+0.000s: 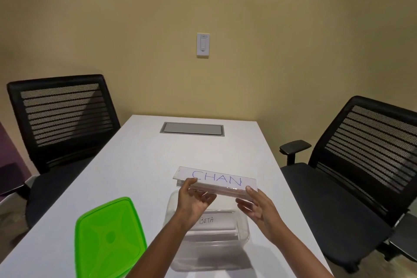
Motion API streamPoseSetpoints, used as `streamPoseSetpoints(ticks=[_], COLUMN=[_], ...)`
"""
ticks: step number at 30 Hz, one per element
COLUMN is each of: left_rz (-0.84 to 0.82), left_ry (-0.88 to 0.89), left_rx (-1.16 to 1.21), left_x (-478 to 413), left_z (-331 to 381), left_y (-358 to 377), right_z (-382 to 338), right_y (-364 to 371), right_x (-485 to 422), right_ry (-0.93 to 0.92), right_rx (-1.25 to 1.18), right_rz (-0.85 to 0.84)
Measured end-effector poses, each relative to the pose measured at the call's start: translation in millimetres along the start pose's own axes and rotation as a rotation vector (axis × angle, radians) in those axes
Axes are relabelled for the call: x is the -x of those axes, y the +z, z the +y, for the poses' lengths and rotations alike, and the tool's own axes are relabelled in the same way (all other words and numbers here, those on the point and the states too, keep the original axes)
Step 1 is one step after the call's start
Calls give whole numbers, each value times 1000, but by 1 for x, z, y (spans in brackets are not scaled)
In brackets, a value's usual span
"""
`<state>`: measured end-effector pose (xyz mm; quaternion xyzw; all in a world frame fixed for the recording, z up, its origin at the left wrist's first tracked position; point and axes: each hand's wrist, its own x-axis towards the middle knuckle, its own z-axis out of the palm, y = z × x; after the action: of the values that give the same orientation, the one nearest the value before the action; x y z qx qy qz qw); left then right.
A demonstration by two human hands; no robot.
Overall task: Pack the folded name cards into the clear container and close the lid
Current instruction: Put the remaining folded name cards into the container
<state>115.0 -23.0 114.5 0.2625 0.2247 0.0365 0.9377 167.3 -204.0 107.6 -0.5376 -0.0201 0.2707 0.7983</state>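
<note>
A clear acrylic name card holder with a white card reading "CHAN" [216, 179] is held in the air over the far end of the clear container [242, 230]. My left hand [195, 198] grips its left end and my right hand [257, 204] grips its right end. The container stands open on the white table near its front edge. Inside it lies a white card marked "BETA" [208, 221], partly hidden by my left wrist. The green lid [108, 237] lies flat on the table to the left of the container.
The white table [144, 160] has a grey cable hatch [192, 128] at its far end. A black mesh chair [65, 117] stands at the left side and another black mesh chair [361, 160] at the right. A beige wall with a switch plate [203, 45] rises behind.
</note>
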Motion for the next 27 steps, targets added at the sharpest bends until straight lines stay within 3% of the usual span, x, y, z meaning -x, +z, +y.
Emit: streamPoseSetpoints(ticks=[5, 9, 12, 17, 22, 25, 27], left_rz=[96, 123, 92, -126, -101, -104, -113], left_ry=[48, 45, -64, -242, -233, -235, -225], left_rx=[-176, -314, -444, -567, -734, -740, -814], left_x=[5, 8, 14, 24, 23, 17, 15], left_z=[3, 8, 9, 8, 1, 2, 5], left_y=[-6, -7, 5, 26, 20, 3, -5], right_z=[-6, -9, -5, 11, 22, 21, 17], right_y=[2, 4, 7, 16, 20, 12, 7], right_x=[7, 12, 14, 16, 21, 22, 20], right_ry=[-197, -518, -808, -1150, -1195, -1109, -1048], right_rx=[131, 646, 994, 1513, 1549, 1488, 1425], right_rz=[55, 145, 68, -7, -149, -280, -257])
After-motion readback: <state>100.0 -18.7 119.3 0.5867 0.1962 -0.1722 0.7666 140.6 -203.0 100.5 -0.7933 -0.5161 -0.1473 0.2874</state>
